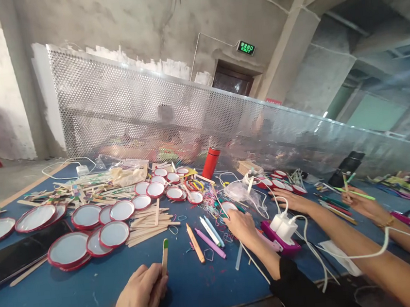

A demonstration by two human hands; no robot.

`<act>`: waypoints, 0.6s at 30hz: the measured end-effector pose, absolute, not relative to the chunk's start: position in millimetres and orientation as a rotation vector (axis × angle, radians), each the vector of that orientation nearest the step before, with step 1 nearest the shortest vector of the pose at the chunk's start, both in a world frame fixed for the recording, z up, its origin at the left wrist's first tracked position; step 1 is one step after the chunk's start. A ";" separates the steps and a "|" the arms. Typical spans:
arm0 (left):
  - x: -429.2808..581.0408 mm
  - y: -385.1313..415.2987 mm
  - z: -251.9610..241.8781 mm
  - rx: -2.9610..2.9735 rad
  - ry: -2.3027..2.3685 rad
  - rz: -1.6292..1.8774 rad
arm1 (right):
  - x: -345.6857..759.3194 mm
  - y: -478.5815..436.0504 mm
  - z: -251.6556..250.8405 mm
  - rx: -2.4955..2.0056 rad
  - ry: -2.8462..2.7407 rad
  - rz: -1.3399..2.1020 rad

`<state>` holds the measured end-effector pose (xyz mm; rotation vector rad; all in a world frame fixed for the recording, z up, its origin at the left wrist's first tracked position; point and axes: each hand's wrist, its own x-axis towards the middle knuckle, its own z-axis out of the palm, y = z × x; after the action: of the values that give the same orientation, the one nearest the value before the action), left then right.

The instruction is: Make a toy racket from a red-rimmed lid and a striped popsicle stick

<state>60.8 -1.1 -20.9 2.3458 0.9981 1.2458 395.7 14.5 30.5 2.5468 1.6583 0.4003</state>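
My left hand [143, 293] is closed around a flat wooden craft stick [165, 256], held upright with its green-coloured tip on top. My right hand [241, 224], in a black sleeve, reaches over a tangle of small coloured rubber bands [213, 202]. Its fingers bend down beside a red-rimmed white lid [228, 206]; the fingertips are hidden. Between my hands lie an orange marker [195, 242], a purple marker [210, 243], a white marker [209, 231] and a light blue marker [215, 231]. Plain craft sticks [149, 228] are piled beyond my left hand.
Red-rimmed lids [68, 248] and a dark flat device [25, 253] lie at the left. A red bottle [211, 162] stands before a perforated metal screen [130, 103]. White cables run from a purple power strip [282, 243]. Another person's hands [290, 199] work at the right.
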 end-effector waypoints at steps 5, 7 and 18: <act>54.5 4.8 -18.1 2.435 0.896 1.188 | 375.5 4.3 41.0 2.532 1.737 0.611; 52.7 8.4 -19.3 2.452 0.877 1.205 | 368.0 -0.5 43.0 2.511 1.774 0.668; 49.5 15.2 -26.9 2.451 0.876 1.082 | 362.8 -13.6 40.8 2.454 1.862 0.695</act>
<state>49.5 15.2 -26.9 2.4515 0.8756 1.0817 362.8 -13.6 40.8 2.4544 1.8618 0.6948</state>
